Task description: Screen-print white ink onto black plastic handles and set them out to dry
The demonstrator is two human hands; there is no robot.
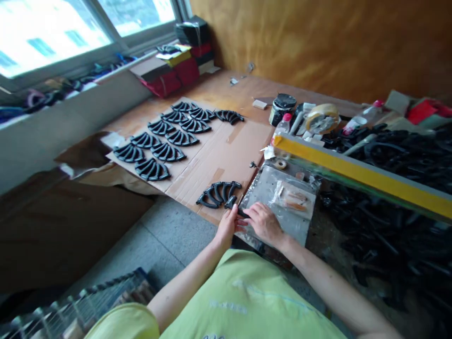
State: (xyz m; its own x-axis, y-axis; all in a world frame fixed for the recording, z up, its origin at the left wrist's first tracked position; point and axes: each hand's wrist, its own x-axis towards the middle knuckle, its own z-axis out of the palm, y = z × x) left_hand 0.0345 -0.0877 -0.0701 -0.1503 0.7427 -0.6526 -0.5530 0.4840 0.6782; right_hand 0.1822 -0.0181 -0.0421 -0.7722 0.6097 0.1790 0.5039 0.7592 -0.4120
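My left hand (229,225) and my right hand (263,221) meet at the front edge of the cardboard, both closed on one short black curved piece (231,202). Its rounded end sticks out past my left thumb; the rest is partly hidden by my fingers. Just beyond my hands lies a fan-shaped row of similar black curved pieces (221,190), set side by side on the cardboard sheet (197,176). Farther back on the same sheet, several finished-looking black fans (152,169) lie in rows.
On the right, a grey board (256,188) carries small scraps and a tape roll (280,163). A yellow-edged bar (353,172) fronts a heap of black pieces (388,235). Behind stand a paint-smeared jar (282,109), a bottle (283,125) and a large tape roll (322,117). Red boxes (173,77) sit by the window.
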